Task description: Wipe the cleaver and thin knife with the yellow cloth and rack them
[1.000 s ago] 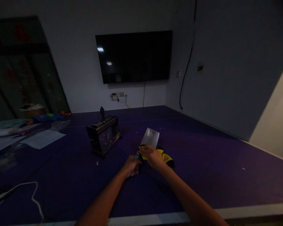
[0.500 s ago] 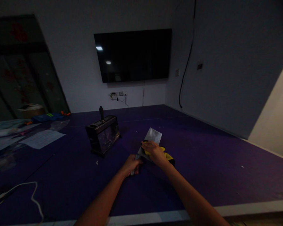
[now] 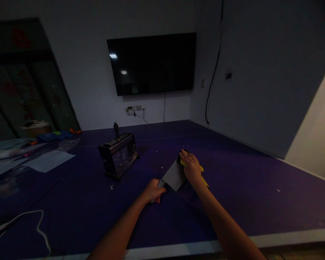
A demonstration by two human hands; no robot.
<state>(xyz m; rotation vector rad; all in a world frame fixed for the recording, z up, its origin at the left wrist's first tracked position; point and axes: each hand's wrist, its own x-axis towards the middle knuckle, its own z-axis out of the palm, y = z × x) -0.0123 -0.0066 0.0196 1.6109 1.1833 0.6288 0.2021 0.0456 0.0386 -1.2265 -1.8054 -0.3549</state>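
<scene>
A cleaver (image 3: 174, 177) with a broad grey blade is held over the purple tabletop, its blade pointing away to the upper right. My left hand (image 3: 152, 190) is closed around its handle. Pressed against the far end of the blade, my right hand (image 3: 191, 168) grips a yellow cloth (image 3: 205, 182) with black edging, which covers the blade's tip. Left of my hands stands a dark knife block (image 3: 105, 163) with clear sides, and one black knife handle (image 3: 116, 130) sticks up from its top.
Paper sheets (image 3: 50, 160) and plastic bags lie on the table (image 3: 249, 202) at the left. A white cable (image 3: 40, 227) curls at the near left. Small white scraps dot the surface. A television (image 3: 154, 65) hangs on the back wall.
My right hand and the yellow cloth have slid along the blade, away from the handle toward its tip, baring the part near the handle. My left hand keeps its grip, shifted slightly.
</scene>
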